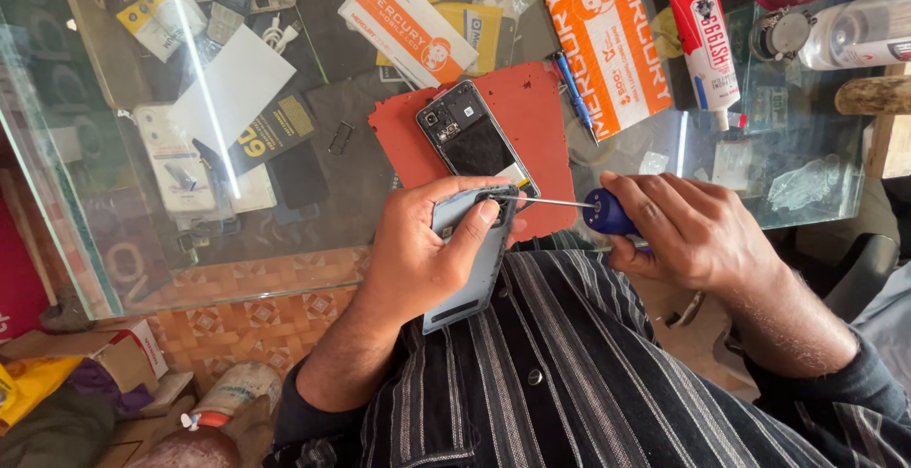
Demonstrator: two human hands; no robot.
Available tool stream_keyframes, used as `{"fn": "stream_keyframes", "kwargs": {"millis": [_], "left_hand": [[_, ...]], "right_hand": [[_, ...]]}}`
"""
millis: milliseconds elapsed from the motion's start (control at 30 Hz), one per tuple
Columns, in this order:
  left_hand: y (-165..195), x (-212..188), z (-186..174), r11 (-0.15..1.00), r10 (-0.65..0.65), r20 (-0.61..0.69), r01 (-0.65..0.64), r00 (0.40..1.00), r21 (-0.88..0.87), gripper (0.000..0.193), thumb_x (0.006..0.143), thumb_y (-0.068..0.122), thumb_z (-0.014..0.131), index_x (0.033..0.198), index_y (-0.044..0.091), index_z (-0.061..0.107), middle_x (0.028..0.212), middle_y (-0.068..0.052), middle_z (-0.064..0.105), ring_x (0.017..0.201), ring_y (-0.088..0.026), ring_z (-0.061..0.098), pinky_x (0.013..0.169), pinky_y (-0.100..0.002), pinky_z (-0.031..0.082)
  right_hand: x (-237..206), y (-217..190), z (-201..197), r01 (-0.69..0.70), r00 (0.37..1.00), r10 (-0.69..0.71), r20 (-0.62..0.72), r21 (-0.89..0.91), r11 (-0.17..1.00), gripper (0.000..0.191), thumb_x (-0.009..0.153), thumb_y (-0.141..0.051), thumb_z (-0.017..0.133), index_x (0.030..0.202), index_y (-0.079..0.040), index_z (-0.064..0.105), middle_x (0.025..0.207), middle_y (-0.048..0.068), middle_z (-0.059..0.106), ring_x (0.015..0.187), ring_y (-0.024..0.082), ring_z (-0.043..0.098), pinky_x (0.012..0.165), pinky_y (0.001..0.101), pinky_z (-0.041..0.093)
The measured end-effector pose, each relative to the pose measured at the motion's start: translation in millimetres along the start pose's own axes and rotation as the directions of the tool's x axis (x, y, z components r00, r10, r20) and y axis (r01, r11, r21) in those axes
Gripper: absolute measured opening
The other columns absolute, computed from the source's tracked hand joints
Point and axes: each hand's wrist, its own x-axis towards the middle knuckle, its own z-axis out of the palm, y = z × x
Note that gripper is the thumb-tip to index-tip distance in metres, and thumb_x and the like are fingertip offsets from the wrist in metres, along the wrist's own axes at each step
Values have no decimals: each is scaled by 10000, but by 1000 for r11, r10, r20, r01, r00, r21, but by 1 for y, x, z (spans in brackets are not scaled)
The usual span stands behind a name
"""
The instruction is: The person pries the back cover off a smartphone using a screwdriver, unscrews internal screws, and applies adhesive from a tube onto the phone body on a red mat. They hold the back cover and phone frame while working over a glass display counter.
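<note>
Head view: left hand (422, 250) grips back cover (470, 264), right hand (697, 231) levels screwdriver (593, 210).

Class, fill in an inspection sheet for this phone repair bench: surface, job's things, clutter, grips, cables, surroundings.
Surface: glass counter top with a red rubber mat on it.
Job's things: opened black phone lying on the mat; grey-blue phone back cover; blue-handled screwdriver, its tip at the cover's top corner.
Clutter: orange-and-white cardboard boxes, red-and-white glue tube, blue pen, clear bottle.
Grips: left hand grips the cover; right hand grips the screwdriver.
Cables: white cable under the glass.
Surroundings: patterned orange tile floor; phone accessories in the case below the glass.
</note>
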Motion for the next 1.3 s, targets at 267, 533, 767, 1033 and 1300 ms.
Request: {"fn": "stream_keyframes", "kwargs": {"millis": [267,533,767,1033,1300], "left_hand": [[0,-3,1,999,10,-25,-9,1000,33,241,1020,44,601,1220,-59,689,1051,-105,792,909,-126,760,816,-283,634],[1,1,3,993,65,-39,-60,997,103,240,1038,103,624,1212,-38,709,1020,-78,807,879,-102,761,801,-260,628],[3,1,0,993,60,-4,-60,998,99,228,1041,112,623,1192,-31,716,1005,-63,805,865,-95,753,792,-256,624],[2,0,-1,995,28,17,-29,999,94,217,1015,101,630,1166,-26,720,981,-49,806,855,-80,749,771,-251,617],[2,0,1,999,-41,53,41,998,-2,207,1021,86,624,1150,-40,726,897,-75,790,810,-102,746,742,-258,616]], "right_hand": [[-1,0,2,-11,1000,11,10,33,999,505,828,-161,676,1272,70,610,936,143,668,767,301,702,659,420,579],[0,1,-3,-21,1000,21,17,22,1000,493,881,-250,708,1257,57,619,951,144,678,770,303,711,642,421,573],[4,3,-4,-2,1000,2,21,8,1000,479,884,-242,695,1258,47,615,961,141,679,793,310,713,657,423,578],[7,4,-7,3,998,-4,58,17,1000,467,864,-198,684,1258,44,624,920,127,671,746,298,696,627,423,573],[12,9,-14,60,998,-59,21,-22,998,422,872,-173,684,1228,49,640,960,130,693,785,293,709,639,408,578]]}}
